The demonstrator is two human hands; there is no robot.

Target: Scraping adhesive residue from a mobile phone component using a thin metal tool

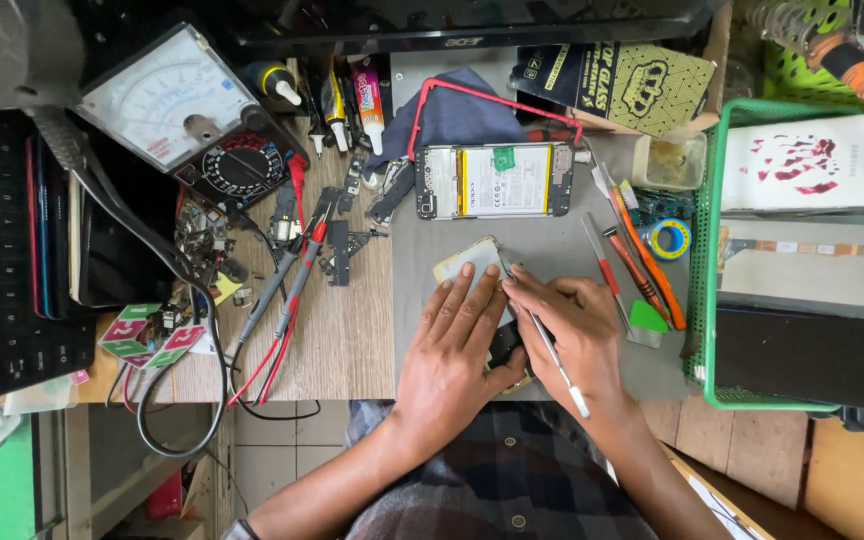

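My left hand (455, 345) lies flat, fingers together, pressing down on a phone (472, 262) that rests on the grey work mat (552, 240). Only the phone's pale top corner and a dark patch near my thumb show. My right hand (577, 335) grips a thin metal pry tool (550, 352), its tip touching the phone's right edge close to my left fingertips. Farther back on the mat lies an opened phone (495, 181) with its battery exposed.
An analog multimeter (192, 115) with red and black probes (292, 280) sits on the wooden bench at left. Glue tubes (367, 100), screwdrivers (642, 265), a tape roll (668, 239) and a green basket (709, 300) holding phones surround the mat. Small loose parts lie near the probes.
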